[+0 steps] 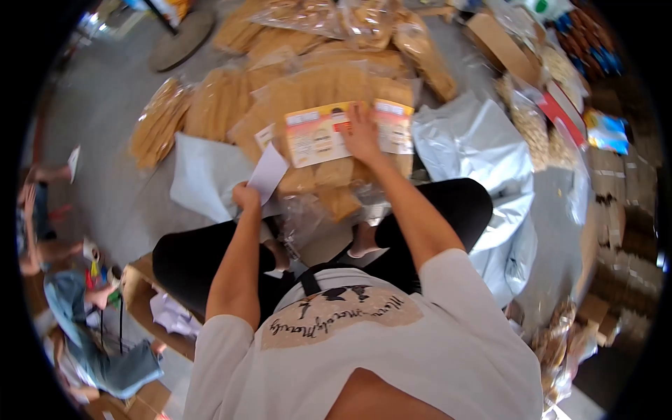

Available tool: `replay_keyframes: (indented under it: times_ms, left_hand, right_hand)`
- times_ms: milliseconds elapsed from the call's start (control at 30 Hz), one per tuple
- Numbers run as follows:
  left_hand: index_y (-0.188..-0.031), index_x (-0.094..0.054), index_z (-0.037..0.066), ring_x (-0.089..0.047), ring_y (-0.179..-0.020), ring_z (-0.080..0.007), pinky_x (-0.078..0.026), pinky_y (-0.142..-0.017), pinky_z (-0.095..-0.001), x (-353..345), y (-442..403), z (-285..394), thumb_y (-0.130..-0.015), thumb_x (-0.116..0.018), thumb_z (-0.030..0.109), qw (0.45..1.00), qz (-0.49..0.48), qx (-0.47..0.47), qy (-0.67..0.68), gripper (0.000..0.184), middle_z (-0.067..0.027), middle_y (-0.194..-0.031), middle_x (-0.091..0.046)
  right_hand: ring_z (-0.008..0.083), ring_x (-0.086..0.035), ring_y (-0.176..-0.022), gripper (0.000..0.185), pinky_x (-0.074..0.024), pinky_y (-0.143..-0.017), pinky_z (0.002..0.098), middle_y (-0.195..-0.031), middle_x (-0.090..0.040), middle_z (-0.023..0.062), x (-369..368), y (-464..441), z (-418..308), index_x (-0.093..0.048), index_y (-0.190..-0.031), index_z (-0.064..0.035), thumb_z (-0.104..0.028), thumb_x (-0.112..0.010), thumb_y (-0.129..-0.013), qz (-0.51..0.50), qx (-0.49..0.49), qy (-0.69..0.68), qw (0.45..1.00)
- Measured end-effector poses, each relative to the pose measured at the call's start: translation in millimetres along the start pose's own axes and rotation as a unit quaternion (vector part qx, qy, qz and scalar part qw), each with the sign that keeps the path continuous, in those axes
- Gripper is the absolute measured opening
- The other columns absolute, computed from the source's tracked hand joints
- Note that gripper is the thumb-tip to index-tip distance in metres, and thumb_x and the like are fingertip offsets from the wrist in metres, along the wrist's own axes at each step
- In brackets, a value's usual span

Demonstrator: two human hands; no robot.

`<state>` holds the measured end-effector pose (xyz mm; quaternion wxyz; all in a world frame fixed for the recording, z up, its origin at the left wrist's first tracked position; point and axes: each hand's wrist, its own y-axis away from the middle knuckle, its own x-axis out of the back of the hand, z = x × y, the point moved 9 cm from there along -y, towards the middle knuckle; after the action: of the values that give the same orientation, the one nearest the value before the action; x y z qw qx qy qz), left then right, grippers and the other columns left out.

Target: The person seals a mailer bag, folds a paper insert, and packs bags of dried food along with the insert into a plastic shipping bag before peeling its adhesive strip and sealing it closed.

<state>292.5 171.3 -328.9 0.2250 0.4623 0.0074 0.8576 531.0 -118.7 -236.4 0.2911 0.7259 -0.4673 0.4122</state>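
Note:
My left hand [246,196] is closed on a blank-looking white sheet of paper [269,172], held at its lower edge. My right hand [362,133] lies with fingers spread on a printed yellow and pink label [315,143]. This label rests across a clear plastic pack of tan, stick-like goods [322,87]. To its right a similar printed label [394,126] lies on the neighbouring pack. The palm covers part of the label's right side. What print is under my fingers is hidden.
More tan packs [220,105] are piled ahead and left. Grey plastic sheeting [476,147] lies at right, with bags of pale pieces [530,129] and a cardboard box [500,45] beyond. Behind me at left, an open carton [143,301] holds papers. Other people [77,329] sit at far left.

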Motion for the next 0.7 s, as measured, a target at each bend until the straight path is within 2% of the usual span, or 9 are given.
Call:
replay_keyframes:
  times_ms: [67,133,200,267,333,400,500,633,700]
  left_hand:
    - [-0.079,-0.069,0.004,-0.062,-0.082,-0.0326,-0.047,-0.078,-0.0387,31,4,18,-0.068,-0.054,0.0,0.996,0.034,0.019,0.086,0.019,-0.0207,-0.083,-0.064]
    - [-0.071,-0.068,0.007,-0.06,-0.083,-0.0293,-0.046,-0.077,-0.0366,76,20,69,-0.061,-0.054,-0.005,0.941,0.227,-0.249,0.027,0.021,-0.0148,-0.077,-0.064]
    - [-0.063,-0.064,0.008,-0.057,-0.082,-0.0275,-0.044,-0.075,-0.0351,101,49,144,-0.06,-0.055,-0.001,0.935,0.093,-0.336,0.063,0.013,-0.0103,-0.075,-0.062]
    - [-0.069,-0.063,0.009,-0.056,-0.076,-0.0284,-0.044,-0.069,-0.0367,98,84,210,-0.064,-0.053,0.005,0.847,0.052,-0.526,-0.054,0.011,-0.0078,-0.079,-0.06]
    - [-0.095,-0.062,0.011,-0.057,-0.075,-0.0274,-0.045,-0.067,-0.0388,75,100,251,-0.072,-0.05,0.009,0.822,0.002,-0.561,-0.099,0.026,-0.0105,-0.101,-0.059]
    - [-0.126,-0.04,0.008,-0.056,-0.092,-0.0304,-0.046,-0.076,-0.0419,-7,86,231,-0.072,-0.052,0.005,0.825,-0.117,-0.504,-0.226,0.056,-0.016,-0.129,-0.04]
    - [-0.136,-0.023,0.008,-0.055,-0.097,-0.0341,-0.045,-0.079,-0.0461,-46,102,194,-0.077,-0.052,0.01,0.813,-0.192,-0.476,-0.275,0.066,-0.0168,-0.14,-0.023]
    - [-0.138,-0.014,0.007,-0.057,-0.093,-0.0345,-0.045,-0.076,-0.045,-47,100,170,-0.076,-0.053,0.013,0.84,-0.123,-0.48,-0.223,0.073,-0.0198,-0.133,-0.034]
    - [-0.133,-0.03,0.008,-0.057,-0.092,-0.0332,-0.045,-0.075,-0.0428,-36,77,156,-0.077,-0.053,0.014,0.926,-0.188,-0.324,-0.042,0.061,-0.0207,-0.12,-0.048]
  right_hand:
    - [0.0429,-0.01,-0.131,0.066,-0.0123,-0.103,0.0575,-0.145,-0.013,0.0144,15,2,-15,-0.022,-0.137,-0.0067,-0.037,-0.049,-0.085,-0.005,-0.007,0.026,1.0]
    - [0.0421,-0.01,-0.131,0.065,-0.0132,-0.102,0.0573,-0.144,-0.014,0.0154,34,8,-38,-0.023,-0.137,-0.0075,-0.036,-0.049,-0.085,0.048,0.046,0.037,0.997]
    - [0.0413,-0.009,-0.131,0.064,-0.014,-0.102,0.0571,-0.144,-0.015,0.0164,44,12,-53,-0.023,-0.137,-0.0083,-0.034,-0.049,-0.085,0.109,0.095,0.05,0.988]
    - [0.0413,-0.009,-0.131,0.062,-0.0124,-0.102,0.0574,-0.144,-0.014,0.0179,40,14,-59,-0.023,-0.137,-0.009,-0.033,-0.048,-0.086,0.128,0.13,0.065,0.981]
    - [0.0402,-0.008,-0.132,0.062,-0.0107,-0.102,0.0574,-0.144,-0.013,0.0184,13,16,-43,-0.023,-0.137,-0.0084,-0.034,-0.047,-0.086,0.078,0.105,0.08,0.988]
    - [0.0391,-0.007,-0.133,0.062,-0.009,-0.103,0.0574,-0.144,-0.013,0.0188,1,15,-33,-0.023,-0.137,-0.0079,-0.034,-0.046,-0.086,0.032,0.077,0.099,0.992]
    - [0.0382,-0.008,-0.133,0.064,-0.0114,-0.101,0.059,-0.144,-0.012,0.0186,5,16,-28,-0.022,-0.138,-0.0086,-0.037,-0.046,-0.086,0.034,0.095,0.077,0.992]
    - [0.0374,-0.009,-0.133,0.069,-0.0167,-0.1,0.0595,-0.144,-0.012,0.0182,6,19,5,-0.022,-0.138,-0.0101,-0.042,-0.049,-0.083,-0.026,-0.024,0.038,0.999]
    - [0.0384,-0.019,-0.13,0.063,-0.0223,-0.097,0.0596,-0.138,-0.026,0.0218,14,4,2,-0.033,-0.13,-0.0069,-0.04,-0.052,-0.08,-0.031,-0.059,0.035,0.997]
